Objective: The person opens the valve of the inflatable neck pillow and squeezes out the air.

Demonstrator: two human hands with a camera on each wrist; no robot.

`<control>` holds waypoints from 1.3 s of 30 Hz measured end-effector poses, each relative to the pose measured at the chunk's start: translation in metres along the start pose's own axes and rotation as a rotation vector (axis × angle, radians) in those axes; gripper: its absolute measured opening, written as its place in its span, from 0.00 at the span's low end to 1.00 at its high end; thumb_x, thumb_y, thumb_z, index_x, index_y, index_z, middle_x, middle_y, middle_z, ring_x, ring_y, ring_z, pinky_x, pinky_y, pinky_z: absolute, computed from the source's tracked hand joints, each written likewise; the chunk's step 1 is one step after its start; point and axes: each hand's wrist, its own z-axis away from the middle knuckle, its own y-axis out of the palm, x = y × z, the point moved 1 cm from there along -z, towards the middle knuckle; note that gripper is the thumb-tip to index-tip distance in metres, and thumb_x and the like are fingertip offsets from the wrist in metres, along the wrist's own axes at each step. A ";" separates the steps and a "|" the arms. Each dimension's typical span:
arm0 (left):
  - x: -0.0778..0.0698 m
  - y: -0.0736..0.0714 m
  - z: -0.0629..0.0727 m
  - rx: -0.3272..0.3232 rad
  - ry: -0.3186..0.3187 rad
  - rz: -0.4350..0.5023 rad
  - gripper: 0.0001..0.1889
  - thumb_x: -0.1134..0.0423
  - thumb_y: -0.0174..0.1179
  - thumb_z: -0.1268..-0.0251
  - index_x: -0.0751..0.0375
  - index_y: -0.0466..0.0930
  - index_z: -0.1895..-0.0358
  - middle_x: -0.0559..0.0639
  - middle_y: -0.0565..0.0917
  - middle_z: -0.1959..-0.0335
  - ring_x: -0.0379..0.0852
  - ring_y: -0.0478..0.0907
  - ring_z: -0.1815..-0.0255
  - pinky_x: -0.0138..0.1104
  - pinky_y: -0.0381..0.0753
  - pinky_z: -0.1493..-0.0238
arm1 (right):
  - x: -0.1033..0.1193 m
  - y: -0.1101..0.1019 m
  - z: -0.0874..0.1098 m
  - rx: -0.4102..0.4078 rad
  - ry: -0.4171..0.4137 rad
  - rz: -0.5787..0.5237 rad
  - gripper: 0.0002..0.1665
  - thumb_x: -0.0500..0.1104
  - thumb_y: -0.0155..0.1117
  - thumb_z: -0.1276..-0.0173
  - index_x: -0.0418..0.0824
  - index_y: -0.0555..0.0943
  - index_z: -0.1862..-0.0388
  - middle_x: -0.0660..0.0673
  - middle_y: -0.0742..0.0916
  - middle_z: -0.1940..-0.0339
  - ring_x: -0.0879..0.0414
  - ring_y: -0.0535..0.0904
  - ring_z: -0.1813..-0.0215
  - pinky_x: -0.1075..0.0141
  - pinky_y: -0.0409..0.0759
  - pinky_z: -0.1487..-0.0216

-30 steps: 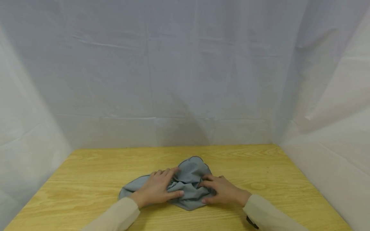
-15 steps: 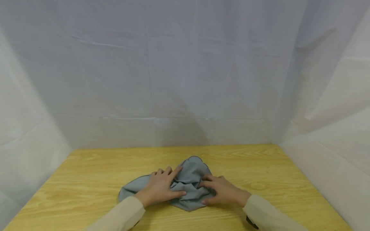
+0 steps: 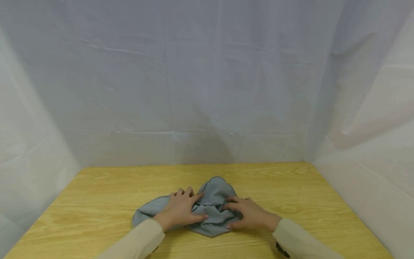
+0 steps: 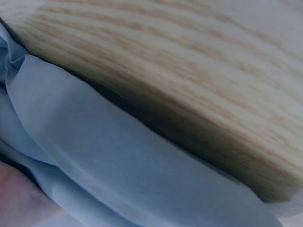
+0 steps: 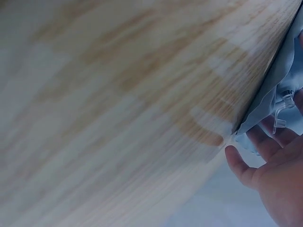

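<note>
A crumpled blue-grey fabric piece (image 3: pixel 216 194) with dark edging lies on the table in the head view, like a limp inflatable pillow. My left hand (image 3: pixel 179 211) rests across its middle, fingers spread and thumb pointing right. Only a blurred bit of that hand shows at the lower left of the left wrist view, against a smooth fold. At the fabric's right side, the bent fingers of my right hand (image 3: pixel 251 214) touch it. A small clear plastic valve-like part (image 5: pixel 284 109) hangs by the fabric in the right wrist view, where the right thumb stands apart from it.
The yellow wood-grain table (image 3: pixel 284 183) extends on both sides of the fabric. White sheeting (image 3: pixel 207 90) hangs behind the table's far edge, and more sheeting runs along the left and right sides.
My left hand has slid slightly to the right over the fabric, and its index finger has shifted. The fabric's far lobe has dipped a little. My right hand stays nearly still.
</note>
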 end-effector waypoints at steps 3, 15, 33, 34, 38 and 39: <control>-0.001 0.000 0.000 -0.006 0.001 -0.010 0.39 0.27 0.50 0.51 0.43 0.67 0.36 0.47 0.67 0.59 0.47 0.62 0.63 0.46 0.61 0.64 | -0.001 0.000 0.000 -0.003 -0.003 -0.001 0.30 0.65 0.59 0.42 0.56 0.73 0.43 0.47 0.71 0.37 0.51 0.68 0.37 0.51 0.65 0.47; 0.000 0.005 0.000 -0.049 0.015 -0.064 0.37 0.26 0.48 0.51 0.43 0.72 0.40 0.48 0.66 0.46 0.52 0.67 0.51 0.53 0.66 0.58 | -0.001 -0.001 0.000 -0.027 -0.003 0.025 0.34 0.66 0.59 0.43 0.51 0.71 0.41 0.50 0.73 0.39 0.54 0.70 0.39 0.51 0.67 0.47; 0.001 0.007 0.000 -0.042 0.051 -0.048 0.37 0.28 0.47 0.47 0.42 0.65 0.35 0.46 0.70 0.37 0.55 0.66 0.40 0.59 0.65 0.49 | -0.002 -0.001 -0.001 -0.027 0.035 -0.012 0.44 0.67 0.61 0.45 0.50 0.63 0.33 0.50 0.72 0.35 0.55 0.69 0.36 0.50 0.65 0.44; 0.001 0.006 0.000 -0.037 0.052 -0.046 0.37 0.28 0.46 0.47 0.40 0.63 0.34 0.46 0.70 0.37 0.55 0.66 0.40 0.59 0.65 0.50 | -0.001 -0.002 -0.001 -0.021 0.037 -0.011 0.44 0.67 0.60 0.45 0.50 0.63 0.33 0.50 0.71 0.35 0.54 0.68 0.36 0.49 0.65 0.44; 0.000 0.005 0.002 -0.024 0.059 -0.039 0.37 0.28 0.46 0.45 0.30 0.51 0.31 0.46 0.69 0.37 0.58 0.66 0.41 0.59 0.65 0.51 | 0.000 -0.002 -0.001 0.003 0.051 0.003 0.43 0.69 0.59 0.45 0.53 0.64 0.34 0.50 0.71 0.35 0.52 0.68 0.36 0.48 0.65 0.44; 0.000 0.006 0.002 -0.024 0.063 -0.042 0.37 0.28 0.45 0.45 0.28 0.48 0.31 0.46 0.68 0.37 0.59 0.66 0.42 0.59 0.65 0.52 | 0.000 -0.002 -0.001 0.008 0.055 0.003 0.43 0.69 0.59 0.45 0.53 0.64 0.33 0.50 0.71 0.35 0.52 0.68 0.36 0.48 0.65 0.44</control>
